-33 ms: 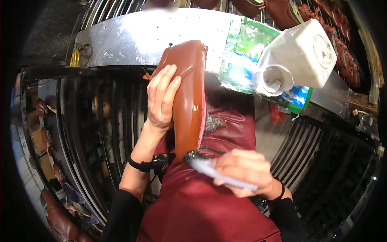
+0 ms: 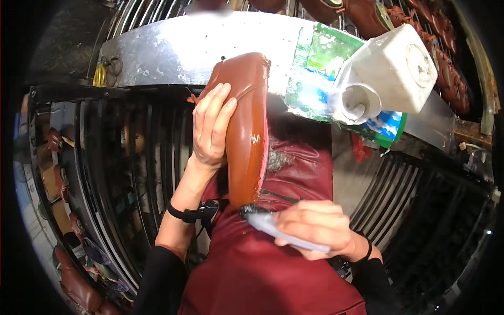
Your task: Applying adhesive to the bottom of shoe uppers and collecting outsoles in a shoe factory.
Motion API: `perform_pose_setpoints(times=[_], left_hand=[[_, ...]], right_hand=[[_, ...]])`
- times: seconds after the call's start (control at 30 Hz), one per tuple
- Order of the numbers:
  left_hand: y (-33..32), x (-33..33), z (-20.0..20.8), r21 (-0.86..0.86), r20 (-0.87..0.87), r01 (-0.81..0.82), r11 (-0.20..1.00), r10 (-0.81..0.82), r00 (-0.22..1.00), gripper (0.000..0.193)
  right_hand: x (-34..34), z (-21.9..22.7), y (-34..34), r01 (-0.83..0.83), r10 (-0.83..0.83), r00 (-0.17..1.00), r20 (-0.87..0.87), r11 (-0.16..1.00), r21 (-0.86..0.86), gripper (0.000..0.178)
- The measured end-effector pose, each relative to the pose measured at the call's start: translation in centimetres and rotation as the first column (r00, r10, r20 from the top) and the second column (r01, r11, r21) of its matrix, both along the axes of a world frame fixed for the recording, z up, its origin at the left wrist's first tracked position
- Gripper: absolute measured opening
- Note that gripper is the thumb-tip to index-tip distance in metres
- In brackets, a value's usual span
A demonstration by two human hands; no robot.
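Observation:
A brown leather shoe upper (image 2: 242, 126) lies lengthwise over my lap, heel end away and toe end near me. Its near part looks wet and glossy, and a pink strip runs along its right edge. My left hand (image 2: 211, 126) wraps round its left side, fingers on top. In my right hand (image 2: 315, 226) is a brush (image 2: 262, 222) with a pale handle and dark bristles. The bristles touch the shoe's near tip or lie right beside it; I cannot tell which. A dark red apron (image 2: 262, 268) covers my lap.
Ahead stands a metal worktop (image 2: 173, 47). On its right, a white plastic container (image 2: 399, 68) with a cut-open mouth rests on a green-and-blue package (image 2: 315, 79). Dark slatted racks (image 2: 126, 157) flank me. More brown shoes (image 2: 370, 18) sit on bars at the far right.
My right hand and the brush have shifted slightly toward me, and the bristles sit a little lower at the shoe's near tip. My left hand and the shoe stay in place.

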State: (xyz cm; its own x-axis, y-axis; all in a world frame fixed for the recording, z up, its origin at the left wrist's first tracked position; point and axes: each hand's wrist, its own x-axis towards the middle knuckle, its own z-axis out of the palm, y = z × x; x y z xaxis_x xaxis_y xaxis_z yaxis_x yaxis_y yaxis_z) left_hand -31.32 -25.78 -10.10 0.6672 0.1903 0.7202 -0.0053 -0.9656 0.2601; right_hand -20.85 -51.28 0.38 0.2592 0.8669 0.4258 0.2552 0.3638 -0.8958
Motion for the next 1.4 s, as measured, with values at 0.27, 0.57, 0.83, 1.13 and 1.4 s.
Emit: perform_pose_setpoints(times=[0.27, 0.57, 0.83, 1.13, 1.4], left_hand=[[-1.1, 0.6, 2.3, 0.005, -0.064, -0.023, 1.0, 0.023, 0.998, 0.059], [-0.9, 2.6, 5.7, -0.06, -0.173, -0.073, 0.996, 0.061, 0.983, 0.06], [2.1, 5.6, 9.2, -0.158, -0.277, -0.047, 0.986, 0.001, 0.961, 0.066], [7.0, 9.4, 13.3, -0.455, -0.214, 0.178, 0.872, -0.301, 0.929, 0.089], [11.3, 9.2, 6.2, -0.958, 0.178, 0.226, 0.177, -0.251, 0.951, 0.091]], right_hand=[[2.9, 0.7, 2.5, 0.306, -0.376, 0.637, -0.673, 0.924, -0.228, 0.022], [3.7, 3.7, 1.4, 0.261, -0.289, 0.904, -0.314, 0.957, -0.127, 0.032], [9.1, 7.3, 4.8, 0.176, -0.177, 0.984, 0.008, 0.982, 0.073, 0.026], [16.0, 6.3, 10.9, 0.205, -0.211, 0.977, -0.012, 0.935, 0.291, 0.025], [12.3, -2.7, 6.2, 0.58, -0.592, 0.635, -0.497, 0.79, -0.201, 0.013]])
